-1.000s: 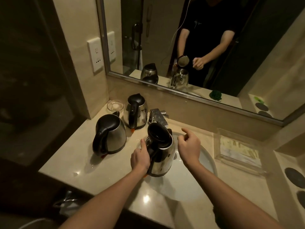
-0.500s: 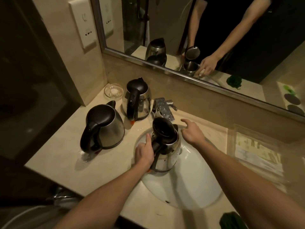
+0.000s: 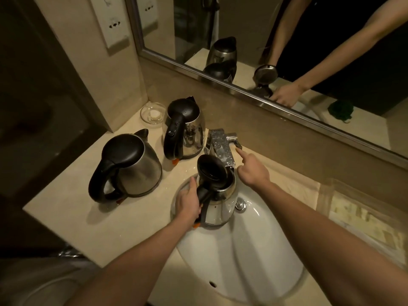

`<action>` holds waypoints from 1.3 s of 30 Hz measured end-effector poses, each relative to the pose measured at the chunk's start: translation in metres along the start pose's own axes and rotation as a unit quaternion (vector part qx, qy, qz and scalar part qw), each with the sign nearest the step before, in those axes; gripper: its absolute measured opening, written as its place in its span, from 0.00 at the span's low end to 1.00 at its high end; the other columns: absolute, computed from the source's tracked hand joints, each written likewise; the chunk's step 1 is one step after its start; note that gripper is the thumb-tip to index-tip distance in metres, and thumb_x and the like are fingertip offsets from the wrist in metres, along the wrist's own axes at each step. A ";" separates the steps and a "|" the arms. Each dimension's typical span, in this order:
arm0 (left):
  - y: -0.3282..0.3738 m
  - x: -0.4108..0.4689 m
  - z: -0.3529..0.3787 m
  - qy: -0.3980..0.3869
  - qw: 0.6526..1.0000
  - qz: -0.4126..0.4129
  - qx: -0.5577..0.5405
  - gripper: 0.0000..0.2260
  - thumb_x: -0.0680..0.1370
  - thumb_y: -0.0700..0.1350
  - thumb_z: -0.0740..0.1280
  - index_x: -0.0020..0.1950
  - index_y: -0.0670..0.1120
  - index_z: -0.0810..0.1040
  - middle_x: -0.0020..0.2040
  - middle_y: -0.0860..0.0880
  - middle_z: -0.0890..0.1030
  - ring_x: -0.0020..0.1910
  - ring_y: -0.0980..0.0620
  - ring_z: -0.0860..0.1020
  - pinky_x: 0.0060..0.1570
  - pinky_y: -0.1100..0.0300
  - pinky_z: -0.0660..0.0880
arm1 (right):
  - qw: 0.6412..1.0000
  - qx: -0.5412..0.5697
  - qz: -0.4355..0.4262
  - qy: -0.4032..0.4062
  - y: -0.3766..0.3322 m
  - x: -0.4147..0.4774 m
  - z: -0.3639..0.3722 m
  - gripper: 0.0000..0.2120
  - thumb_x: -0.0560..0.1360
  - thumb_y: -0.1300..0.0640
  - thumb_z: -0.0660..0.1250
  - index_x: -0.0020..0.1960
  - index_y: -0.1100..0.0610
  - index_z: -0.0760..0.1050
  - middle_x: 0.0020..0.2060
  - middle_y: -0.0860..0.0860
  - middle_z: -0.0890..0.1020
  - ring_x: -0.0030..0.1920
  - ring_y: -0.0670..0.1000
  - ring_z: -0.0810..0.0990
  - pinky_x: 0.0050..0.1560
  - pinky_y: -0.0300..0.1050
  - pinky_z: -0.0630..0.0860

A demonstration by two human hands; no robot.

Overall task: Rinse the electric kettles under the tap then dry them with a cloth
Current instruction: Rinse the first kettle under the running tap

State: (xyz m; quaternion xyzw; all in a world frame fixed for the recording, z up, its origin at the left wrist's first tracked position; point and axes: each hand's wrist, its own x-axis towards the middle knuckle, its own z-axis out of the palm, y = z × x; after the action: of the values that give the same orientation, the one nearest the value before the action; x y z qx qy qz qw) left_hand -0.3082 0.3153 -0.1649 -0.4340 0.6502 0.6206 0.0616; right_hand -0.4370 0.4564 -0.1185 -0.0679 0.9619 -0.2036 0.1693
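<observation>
**A:** What is standing left of the basin (image 3: 254, 257)?

**B:** Two closed steel kettles are sitting on the worktop (image 3: 70, 208). The wide kettle (image 3: 132, 166) is sitting well left of the basin. The taller kettle (image 3: 184, 129) is standing just behind the basin's left rim, and a glass dish (image 3: 153, 112) is lying further back and left.

**A:** And the one being rinsed?

**B:** The open kettle (image 3: 218, 195) is hanging upright over the rear left part of the basin, with its lid raised and its handle pointing towards the person. The left hand (image 3: 187, 205) is gripping that handle, its fingers wrapping round it and the thumb lying along the top.

**A:** Is water running?

**B:** None is showing. The tap (image 3: 220, 149) is rising behind the basin and its spout is ending just above the kettle's open mouth, so the kettle looks placed already.

**A:** So what is the next move hinging on?

**B:** The lever (image 3: 234, 138). It is sticking out rightward behind the basin, and the right hand (image 3: 251, 171) is by far the nearer one. That hand is holding nothing, with the forefinger stretching out and the other fingers folding under. The fingertip is lying at the lever's end, but I cannot tell whether it is touching. A push from there should be starting the flow.
</observation>
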 end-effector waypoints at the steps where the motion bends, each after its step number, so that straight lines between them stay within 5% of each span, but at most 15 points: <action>1: 0.001 0.001 0.001 -0.001 1.000 -0.003 -0.010 0.24 0.82 0.66 0.52 0.44 0.51 0.77 0.33 0.42 0.76 0.27 0.47 0.73 0.25 0.60 0.68 | 1.000 -0.001 0.000 0.001 0.002 0.001 -0.002 0.37 0.72 0.63 0.59 0.77 0.39 0.60 0.65 0.53 0.76 0.61 0.57 0.77 0.53 0.51 0.77; 6: 0.001 0.005 0.004 -0.013 0.999 -0.009 -0.040 0.23 0.83 0.64 0.52 0.57 0.49 0.77 0.39 0.42 0.75 0.29 0.49 0.72 0.20 0.65 0.67 | 1.000 -0.015 -0.003 -0.001 0.009 0.002 -0.009 0.38 0.70 0.65 0.58 0.75 0.37 0.63 0.65 0.51 0.77 0.63 0.57 0.77 0.54 0.51 0.77; 13: 0.005 0.005 0.010 -0.012 0.998 0.017 -0.053 0.21 0.84 0.62 0.52 0.57 0.49 0.77 0.35 0.44 0.74 0.29 0.50 0.72 0.17 0.68 0.65 | 1.000 -0.016 -0.006 0.004 0.015 0.005 -0.010 0.38 0.70 0.65 0.58 0.74 0.35 0.63 0.63 0.50 0.79 0.61 0.56 0.78 0.49 0.47 0.77; 18: 0.005 0.009 0.011 -0.011 0.999 0.003 -0.052 0.26 0.83 0.64 0.52 0.64 0.46 0.78 0.35 0.45 0.74 0.30 0.50 0.72 0.17 0.68 0.65 | 1.000 -0.008 0.000 0.005 0.017 0.009 -0.012 0.40 0.68 0.65 0.57 0.74 0.34 0.63 0.59 0.49 0.81 0.56 0.55 0.79 0.34 0.43 0.68; 25: 0.010 0.008 0.008 -0.017 0.999 0.013 -0.047 0.28 0.83 0.64 0.52 0.61 0.44 0.79 0.31 0.45 0.73 0.26 0.50 0.71 0.18 0.67 0.65 | 1.000 -0.015 0.003 0.011 0.019 0.010 -0.013 0.40 0.68 0.65 0.55 0.73 0.33 0.64 0.62 0.48 0.80 0.58 0.56 0.78 0.32 0.42 0.65; 30: 0.013 0.009 0.008 -0.016 0.999 0.011 -0.035 0.29 0.83 0.64 0.52 0.56 0.40 0.79 0.32 0.46 0.74 0.27 0.50 0.72 0.18 0.66 0.65 | 1.000 -0.009 0.017 0.010 0.018 0.013 -0.016 0.39 0.68 0.64 0.56 0.73 0.33 0.64 0.63 0.49 0.80 0.61 0.56 0.78 0.42 0.44 0.69; 35: 0.016 0.008 0.008 -0.018 0.999 0.018 -0.021 0.29 0.83 0.63 0.52 0.53 0.39 0.78 0.32 0.46 0.74 0.26 0.50 0.73 0.19 0.66 0.66 | 1.000 0.007 0.014 -0.001 0.018 0.012 -0.011 0.39 0.69 0.64 0.56 0.75 0.35 0.62 0.61 0.50 0.81 0.58 0.56 0.78 0.39 0.46 0.73; 39: 0.015 0.008 0.006 -0.017 0.999 0.024 -0.015 0.29 0.84 0.63 0.52 0.51 0.39 0.79 0.30 0.46 0.74 0.24 0.51 0.72 0.18 0.65 0.66 | 0.998 0.065 0.016 -0.024 0.025 0.010 0.001 0.33 0.74 0.61 0.60 0.76 0.42 0.64 0.61 0.53 0.81 0.56 0.56 0.78 0.52 0.51 0.78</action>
State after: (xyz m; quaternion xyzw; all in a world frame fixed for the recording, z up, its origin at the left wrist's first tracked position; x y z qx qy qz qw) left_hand -0.3260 0.3144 -0.1597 -0.4084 0.6496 0.6392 0.0510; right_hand -0.4479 0.4763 -0.1328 -0.0460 0.9435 -0.2608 0.1992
